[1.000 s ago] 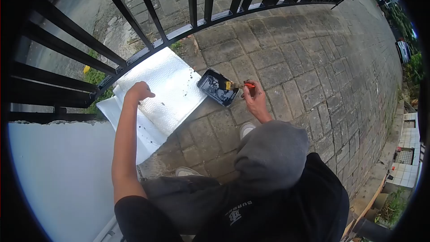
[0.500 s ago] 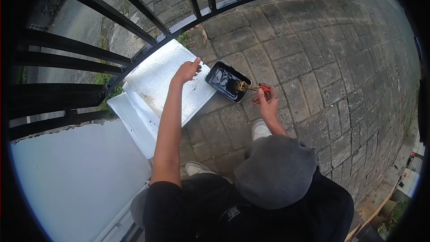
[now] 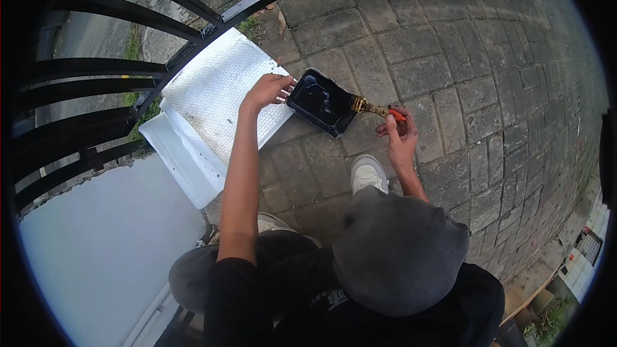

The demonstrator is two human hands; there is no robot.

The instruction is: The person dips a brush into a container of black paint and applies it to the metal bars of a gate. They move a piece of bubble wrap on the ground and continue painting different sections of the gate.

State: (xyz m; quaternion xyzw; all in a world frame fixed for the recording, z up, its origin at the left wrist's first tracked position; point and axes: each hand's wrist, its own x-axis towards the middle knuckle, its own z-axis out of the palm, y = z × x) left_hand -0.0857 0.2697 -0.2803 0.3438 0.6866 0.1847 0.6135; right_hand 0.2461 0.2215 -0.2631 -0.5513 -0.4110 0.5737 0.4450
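My left hand point(image 3: 268, 92) is at the left edge of a black tray point(image 3: 321, 126), its fingers closed on the rim. Dark, shiny liquid lies in the tray. My right hand point(image 3: 402, 133), with dark stains on its fingers, grips the red handle of a paintbrush point(image 3: 371, 108). The brush points left, and its bristle end is at the tray's right rim; the bristle tips are hard to make out against the dark tray.
A silvery bubble-textured sheet point(image 3: 215, 87) lies left of the tray. Black metal railings point(image 3: 135, 16) run along the top and left. Grey paving point(image 3: 418, 51) surrounds the tray, a pale wall top point(image 3: 116, 231) is at lower left, and a shoe point(image 3: 369, 175) is below the tray.
My left hand has come from above the sheet to the tray's edge. The brush has shifted right, from over the tray's inside to its right rim. The view has moved a little.
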